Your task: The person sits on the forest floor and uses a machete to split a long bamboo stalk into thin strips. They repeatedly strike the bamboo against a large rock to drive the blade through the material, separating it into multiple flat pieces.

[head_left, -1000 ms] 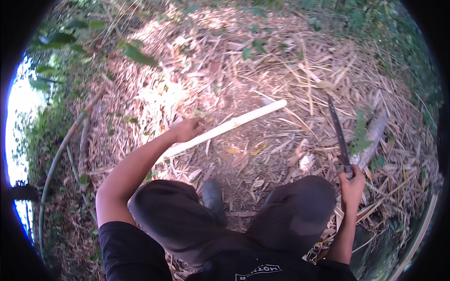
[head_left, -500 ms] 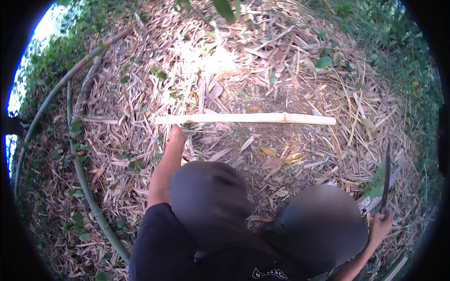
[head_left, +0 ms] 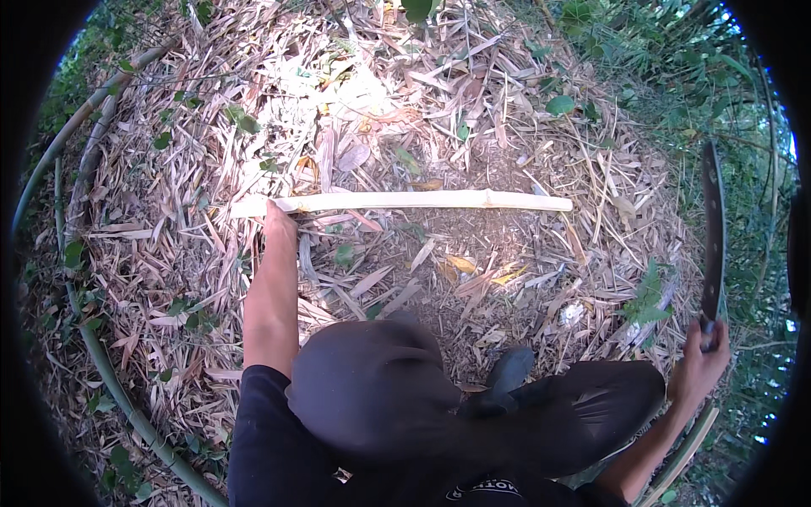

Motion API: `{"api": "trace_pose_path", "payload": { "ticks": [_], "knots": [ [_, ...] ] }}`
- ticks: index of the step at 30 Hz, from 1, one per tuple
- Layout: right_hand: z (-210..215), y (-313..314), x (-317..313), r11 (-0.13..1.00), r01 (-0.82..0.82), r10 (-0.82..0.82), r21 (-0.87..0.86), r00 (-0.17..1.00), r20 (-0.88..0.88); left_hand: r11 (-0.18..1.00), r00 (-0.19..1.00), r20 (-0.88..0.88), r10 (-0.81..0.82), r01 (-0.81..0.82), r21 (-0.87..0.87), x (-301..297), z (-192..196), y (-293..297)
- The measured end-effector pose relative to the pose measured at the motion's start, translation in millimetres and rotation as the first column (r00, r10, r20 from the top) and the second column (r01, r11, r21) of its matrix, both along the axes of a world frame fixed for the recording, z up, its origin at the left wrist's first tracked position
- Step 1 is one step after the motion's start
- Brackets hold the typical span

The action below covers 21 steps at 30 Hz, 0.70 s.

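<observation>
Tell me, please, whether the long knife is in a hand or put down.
The long knife is in the right hand, which is closed around its handle.

Black short-sleeved shirt (head_left: 277, 448), white print (head_left: 490, 487); dark trousers (head_left: 367, 389); grey-blue boot (head_left: 512, 368)

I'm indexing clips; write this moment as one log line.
left hand: at pale, straight bamboo pole, near its left end | right hand: grips dark, long-bladed metal knife | around: dry tan leaves
</observation>
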State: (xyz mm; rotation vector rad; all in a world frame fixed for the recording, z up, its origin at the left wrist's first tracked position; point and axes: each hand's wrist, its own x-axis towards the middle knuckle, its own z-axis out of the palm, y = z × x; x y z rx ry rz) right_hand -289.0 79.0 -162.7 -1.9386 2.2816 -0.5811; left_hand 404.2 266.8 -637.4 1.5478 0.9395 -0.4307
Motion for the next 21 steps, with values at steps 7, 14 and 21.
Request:
{"api": "trace_pose_path", "payload": {
  "ticks": [7, 14, 21],
  "knots": [
    [-28.0, 3.1, 90.3, 0.970, -0.240, 0.229, 0.044, 0.957, 0.177, 0.973, 0.978, -0.069, -0.195, 0.202, 0.108, -5.9, 57.1, -15.1],
    [-52.2, 18.1, 103.2, 0.951, -0.295, 0.267, 0.097, 0.936, 0.230, 0.993, 0.954, 0.284, 0.101, -0.079, -0.089, -48.9, 196.2, -36.0],
    [-46.9, 18.4, 122.8, 0.930, -0.262, 0.181, 0.258, 0.937, 0.300, 0.944, 0.227, 0.967, 0.117, 0.276, -0.179, -109.4, 436.6, -59.0]
  ]
}}
